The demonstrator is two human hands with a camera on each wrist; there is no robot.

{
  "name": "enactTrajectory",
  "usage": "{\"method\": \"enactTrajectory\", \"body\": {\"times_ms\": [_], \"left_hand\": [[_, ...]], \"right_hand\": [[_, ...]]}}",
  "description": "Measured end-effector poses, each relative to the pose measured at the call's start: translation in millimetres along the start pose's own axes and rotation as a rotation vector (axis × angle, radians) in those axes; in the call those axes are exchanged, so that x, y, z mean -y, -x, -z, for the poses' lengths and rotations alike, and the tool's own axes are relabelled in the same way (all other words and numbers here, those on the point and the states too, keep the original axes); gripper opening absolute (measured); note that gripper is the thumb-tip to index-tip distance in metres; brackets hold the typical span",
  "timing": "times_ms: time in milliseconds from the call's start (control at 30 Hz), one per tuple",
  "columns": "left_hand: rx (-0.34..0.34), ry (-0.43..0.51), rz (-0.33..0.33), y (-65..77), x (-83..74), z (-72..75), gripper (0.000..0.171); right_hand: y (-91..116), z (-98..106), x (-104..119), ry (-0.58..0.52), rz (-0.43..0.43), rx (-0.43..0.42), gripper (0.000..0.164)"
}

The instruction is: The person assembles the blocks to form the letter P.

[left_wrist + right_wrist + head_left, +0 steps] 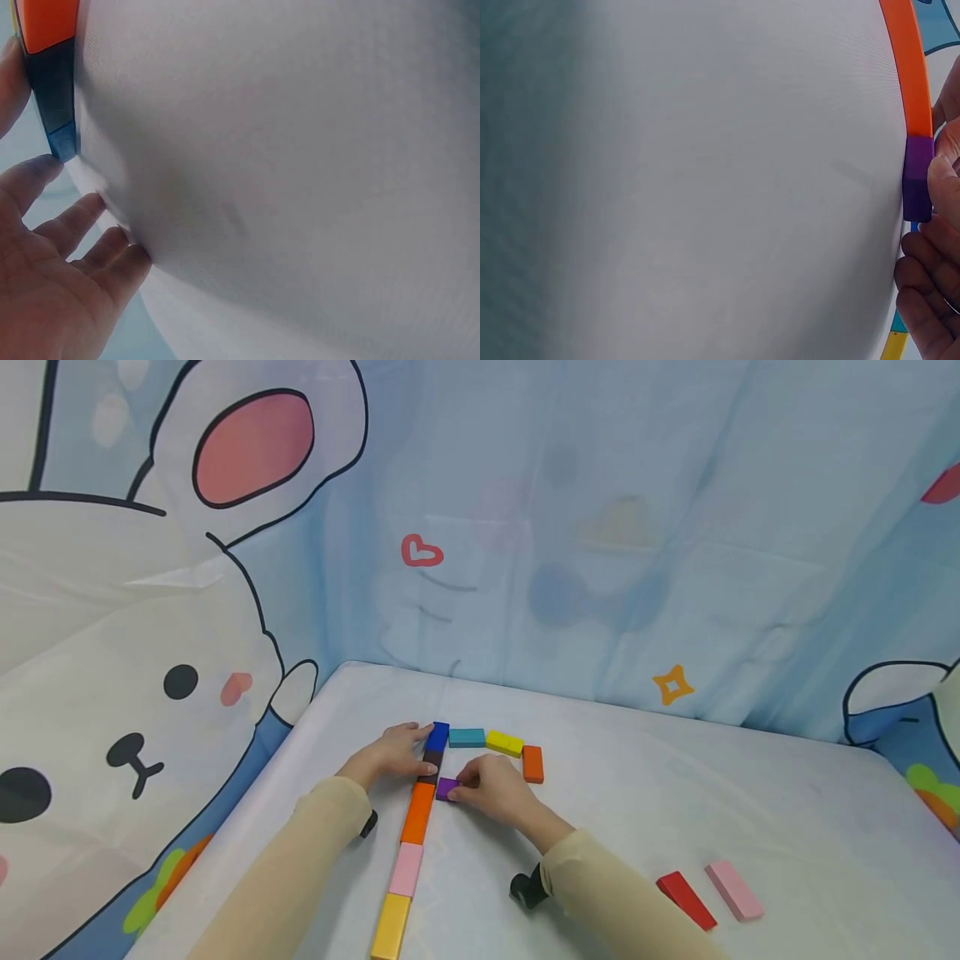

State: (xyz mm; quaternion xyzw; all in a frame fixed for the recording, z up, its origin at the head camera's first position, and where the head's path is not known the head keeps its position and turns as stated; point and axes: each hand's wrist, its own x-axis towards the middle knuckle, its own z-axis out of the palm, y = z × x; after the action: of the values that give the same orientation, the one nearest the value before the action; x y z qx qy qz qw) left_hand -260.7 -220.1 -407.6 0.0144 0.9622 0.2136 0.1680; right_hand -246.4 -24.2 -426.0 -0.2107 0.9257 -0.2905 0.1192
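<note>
Between thumb and fingertips my right hand [495,787] pinches a purple block [446,789], which sits against the right side of a row of blocks. That row starts at the far end with a blue block [438,735], then a black block [431,759] and an orange block [417,814]. My left hand [392,752] steadies the row's far end, its fingers spread. In the left wrist view, the index fingertip [51,163] touches the blue block's end, while the thumb lies beside the black block [54,86]. The right wrist view shows the purple block [918,180] near the orange one.
Nearer along the row lie a pink block [406,870] and a golden-yellow block [391,927]. A teal block [467,738], a yellow block [505,743] and an orange-red block [532,764] curve rightward from the blue one. Red [686,900] and pink [733,891] blocks lie front right on the white table [637,793].
</note>
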Motion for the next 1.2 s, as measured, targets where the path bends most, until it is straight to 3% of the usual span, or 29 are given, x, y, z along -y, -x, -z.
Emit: {"method": "enactTrajectory", "body": {"times_ms": [1200], "left_hand": [[0.002,-0.006,0.013,1.1,-2.2,1.7,0.079]], "right_hand": [[2.6,0.5,2.5,0.021,0.034,0.001,0.027]]}}
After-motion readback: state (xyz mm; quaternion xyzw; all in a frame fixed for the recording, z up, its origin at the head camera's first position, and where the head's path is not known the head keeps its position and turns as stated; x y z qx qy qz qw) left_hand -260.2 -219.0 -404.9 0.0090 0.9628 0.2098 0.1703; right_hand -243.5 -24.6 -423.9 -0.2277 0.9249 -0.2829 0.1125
